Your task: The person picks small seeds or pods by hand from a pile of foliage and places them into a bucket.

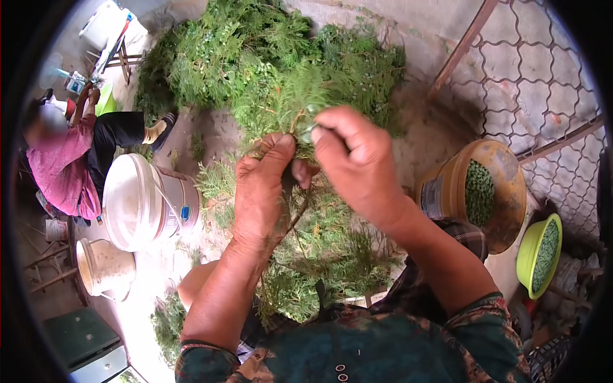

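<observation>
My left hand (263,185) is closed around the stem of a leafy evergreen sprig (305,92), whose feathery tip points away from me. A brown branch (297,214) runs down beside the wrist. Close by on the right, my right hand (359,159) pinches thumb and forefinger at the sprig, with a small pale green cone (306,133) at the fingertips. Slight blur covers the sprig tip and those fingers. Below the hands, more cut evergreen branches (325,255) lie in front of my body.
A big evergreen heap (249,51) lies against the far wall. To the right stand a yellowish bucket (450,185) and a lime basin (525,262), both holding small green cones. Left are a white lidded bucket (128,204), an open bucket (105,265) and a seated person (64,159).
</observation>
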Available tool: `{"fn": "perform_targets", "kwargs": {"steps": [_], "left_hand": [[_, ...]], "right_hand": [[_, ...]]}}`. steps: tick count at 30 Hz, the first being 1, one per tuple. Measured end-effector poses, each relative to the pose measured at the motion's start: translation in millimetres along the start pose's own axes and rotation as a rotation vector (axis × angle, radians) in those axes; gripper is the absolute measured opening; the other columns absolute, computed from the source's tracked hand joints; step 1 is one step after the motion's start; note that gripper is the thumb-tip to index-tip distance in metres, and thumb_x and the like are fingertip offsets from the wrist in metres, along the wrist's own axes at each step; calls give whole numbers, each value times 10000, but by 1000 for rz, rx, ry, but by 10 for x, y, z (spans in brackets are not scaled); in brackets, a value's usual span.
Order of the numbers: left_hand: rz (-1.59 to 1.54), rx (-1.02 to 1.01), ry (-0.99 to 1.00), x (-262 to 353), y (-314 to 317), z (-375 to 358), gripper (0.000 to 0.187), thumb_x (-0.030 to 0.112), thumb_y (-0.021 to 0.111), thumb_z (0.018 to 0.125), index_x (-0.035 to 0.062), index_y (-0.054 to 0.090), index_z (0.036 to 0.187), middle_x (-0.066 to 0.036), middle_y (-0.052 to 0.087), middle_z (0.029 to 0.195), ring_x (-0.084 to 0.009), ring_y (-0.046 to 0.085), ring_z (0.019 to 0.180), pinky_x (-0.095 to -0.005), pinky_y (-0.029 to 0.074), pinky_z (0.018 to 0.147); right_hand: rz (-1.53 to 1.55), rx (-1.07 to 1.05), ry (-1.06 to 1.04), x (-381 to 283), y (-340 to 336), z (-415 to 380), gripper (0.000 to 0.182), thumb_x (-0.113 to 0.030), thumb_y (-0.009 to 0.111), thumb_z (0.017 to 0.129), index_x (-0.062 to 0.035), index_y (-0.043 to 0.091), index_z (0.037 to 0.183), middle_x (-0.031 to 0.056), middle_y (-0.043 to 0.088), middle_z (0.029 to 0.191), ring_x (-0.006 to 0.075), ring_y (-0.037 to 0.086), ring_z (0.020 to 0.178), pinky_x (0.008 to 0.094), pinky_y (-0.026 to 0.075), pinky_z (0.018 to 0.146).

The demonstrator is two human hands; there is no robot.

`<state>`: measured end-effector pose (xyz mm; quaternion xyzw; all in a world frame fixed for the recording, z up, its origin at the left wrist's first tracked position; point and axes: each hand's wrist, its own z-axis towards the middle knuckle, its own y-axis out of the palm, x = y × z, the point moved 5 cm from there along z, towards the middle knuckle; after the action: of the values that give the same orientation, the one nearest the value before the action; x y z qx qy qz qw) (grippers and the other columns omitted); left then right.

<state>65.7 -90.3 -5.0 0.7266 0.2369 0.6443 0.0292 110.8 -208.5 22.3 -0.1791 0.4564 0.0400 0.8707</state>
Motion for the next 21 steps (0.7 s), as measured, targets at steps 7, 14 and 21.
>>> {"fn": "perform_targets", "kwargs": {"steps": [7,14,21], "left_hand": [[-241,28,-107,-29,-13,-20,130,183,550,887,68,508,846,27,376,584,-98,395,540,-315,460,687],[-216,41,-71,-50,-40,-13,117,155,591,869,84,525,804,43,393,593,-78,395,546,-266,438,609],[-122,66,-33,-14,-41,3,111,140,602,866,85,544,789,27,471,609,-68,425,545,-229,383,519]], "right_hand": [[1066,-34,665,114,-59,-28,232,-277,481,888,-64,516,973,23,479,671,22,291,431,175,229,398],[569,-100,324,152,18,17,147,-144,575,871,-22,537,943,36,552,735,75,467,499,212,397,462],[-12,-55,-118,-7,30,-17,170,-31,576,820,37,542,972,188,599,841,243,632,706,324,485,588]]}}
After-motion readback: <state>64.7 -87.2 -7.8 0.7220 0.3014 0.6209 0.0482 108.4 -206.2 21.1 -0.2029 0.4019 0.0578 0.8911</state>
